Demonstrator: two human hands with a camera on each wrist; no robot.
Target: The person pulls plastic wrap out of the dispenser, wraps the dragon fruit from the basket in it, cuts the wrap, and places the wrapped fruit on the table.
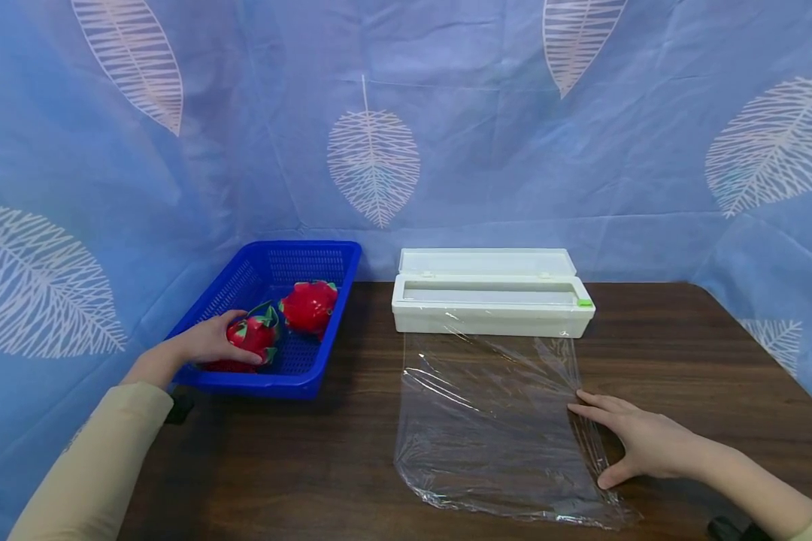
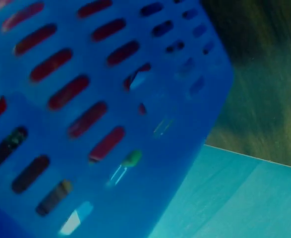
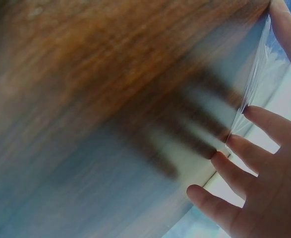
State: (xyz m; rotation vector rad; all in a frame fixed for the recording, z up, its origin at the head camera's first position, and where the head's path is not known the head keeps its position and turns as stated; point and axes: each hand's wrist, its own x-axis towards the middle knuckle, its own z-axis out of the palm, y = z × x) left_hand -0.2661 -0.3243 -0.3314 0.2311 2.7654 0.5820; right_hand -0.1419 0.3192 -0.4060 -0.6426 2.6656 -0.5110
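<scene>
In the head view my left hand (image 1: 211,340) reaches over the near left side of a blue plastic basket (image 1: 264,384) and grips a red dragon fruit (image 1: 254,335) with green-tipped scales. A second dragon fruit (image 1: 309,306) lies to its right in the basket. The left wrist view is filled by the slotted basket wall (image 2: 150,129), with red showing through; the hand is hidden there. My right hand (image 1: 652,442) has its fingers spread, fingertips at the right edge of a sheet of clear cling film (image 1: 487,428) on the table. Fingertips (image 3: 237,144) meet the film's edge in the right wrist view.
A white cling film dispenser (image 1: 494,321) with its lid (image 1: 487,261) raised stands at the back; the film runs out from it toward the front. The dark wooden table (image 1: 704,353) meets a blue leaf-patterned cloth (image 1: 474,165) behind and at the sides.
</scene>
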